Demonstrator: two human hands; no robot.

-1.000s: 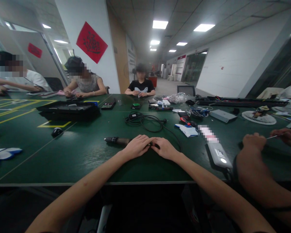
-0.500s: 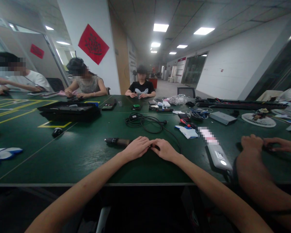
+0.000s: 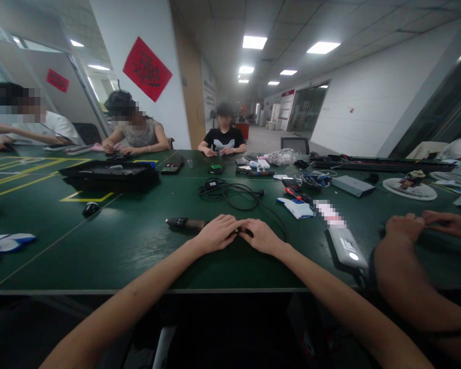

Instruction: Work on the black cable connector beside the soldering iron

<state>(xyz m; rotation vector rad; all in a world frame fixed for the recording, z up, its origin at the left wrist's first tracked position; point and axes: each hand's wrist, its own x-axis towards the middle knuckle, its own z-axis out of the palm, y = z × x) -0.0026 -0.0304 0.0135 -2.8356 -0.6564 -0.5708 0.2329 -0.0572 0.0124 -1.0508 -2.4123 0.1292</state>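
A dark electric screwdriver lies across the green table, its narrow tip pointing left. My left hand is closed over the rear part of its body. My right hand pinches at the tool's back end, fingertips close to those of the left. Between the two hands a small brass-coloured glint shows, too small to make out. From behind my right hand a black power cord runs up to a loose coil with a plug. Most of the tool's rear end is hidden by my fingers.
Right of my hands lie a white glove, a red-handled screwdriver and a white power strip. A co-worker's hands work at the right. Leftward are a black mouse, a black tray-like housing and gloves. Others sit opposite.
My hands have barely moved; the brass-coloured glint between them shows a little more clearly. The co-worker's hands at the right have shifted slightly.
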